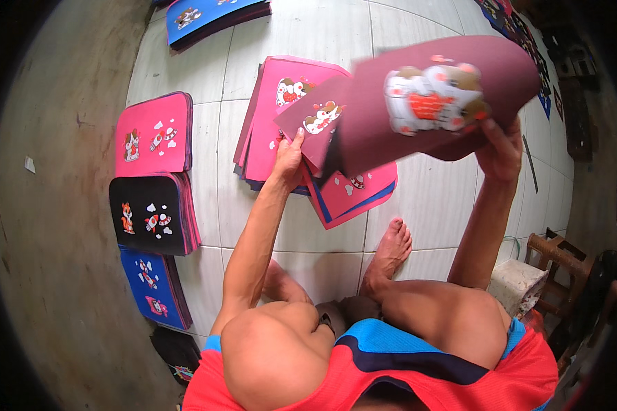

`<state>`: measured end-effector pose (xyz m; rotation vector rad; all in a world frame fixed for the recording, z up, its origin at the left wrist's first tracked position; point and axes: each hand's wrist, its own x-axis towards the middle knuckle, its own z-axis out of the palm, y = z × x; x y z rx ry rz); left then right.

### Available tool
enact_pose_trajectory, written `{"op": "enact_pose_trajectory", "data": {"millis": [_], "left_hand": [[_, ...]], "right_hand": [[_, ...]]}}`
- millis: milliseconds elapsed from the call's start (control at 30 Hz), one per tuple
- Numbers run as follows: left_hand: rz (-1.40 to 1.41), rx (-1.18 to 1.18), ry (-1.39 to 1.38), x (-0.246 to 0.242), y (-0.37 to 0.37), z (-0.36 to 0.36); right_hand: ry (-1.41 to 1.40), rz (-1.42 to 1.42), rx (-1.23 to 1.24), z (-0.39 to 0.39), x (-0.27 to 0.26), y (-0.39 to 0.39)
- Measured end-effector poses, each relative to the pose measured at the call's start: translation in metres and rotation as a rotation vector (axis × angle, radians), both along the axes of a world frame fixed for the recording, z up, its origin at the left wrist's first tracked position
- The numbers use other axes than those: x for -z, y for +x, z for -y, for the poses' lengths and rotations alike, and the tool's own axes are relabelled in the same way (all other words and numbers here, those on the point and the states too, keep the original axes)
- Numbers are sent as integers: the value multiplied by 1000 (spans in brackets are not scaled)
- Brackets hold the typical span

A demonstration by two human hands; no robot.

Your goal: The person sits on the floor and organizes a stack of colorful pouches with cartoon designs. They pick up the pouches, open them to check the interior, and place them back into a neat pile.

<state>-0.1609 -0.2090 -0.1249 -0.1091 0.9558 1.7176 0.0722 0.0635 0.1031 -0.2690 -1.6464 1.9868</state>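
Observation:
Raised at the upper right, my right hand (500, 149) grips a maroon printed fabric sheet (370, 123) by its right edge; the sheet is slightly blurred and bent, with a white-and-brown cartoon animal and a red heart on it. My left hand (289, 160) has its thumb on a smaller-looking maroon piece (308, 141) with a similar print, over the pile; its fingers are mostly hidden beneath. Under and beside it lies an uneven stack of pink, maroon, black and blue sheets (272, 110). Another pink sheet with a rocket-style print (375, 192) sticks out towards my feet, above blue ones.
At the left stand stacks topped by a pink sheet (154, 115), a black sheet (139, 195) and a blue sheet (133, 287). A blue-topped stack (216, 23) lies at the far side. A brown plastic stool (560, 262) stands at the right on the tiled floor.

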Motion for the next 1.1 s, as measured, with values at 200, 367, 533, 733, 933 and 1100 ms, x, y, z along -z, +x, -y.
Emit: {"op": "enact_pose_trajectory", "data": {"millis": [200, 367, 533, 733, 933, 1100], "left_hand": [[-56, -97, -70, -7, 1, 10], [-41, -77, -75, -3, -2, 8], [-419, 43, -263, -15, 12, 3], [-511, 95, -240, -7, 15, 8], [-573, 128, -420, -7, 5, 18], [-468, 98, -340, -7, 17, 2]], "right_hand": [[-70, -184, 193, -35, 10, 39], [-58, -286, 223, -56, -20, 60], [-88, -303, 211, -54, -23, 61], [-173, -300, 170, -44, -10, 53], [-298, -313, 98, -30, 13, 33], [-404, -278, 4, -31, 22, 11]]}}
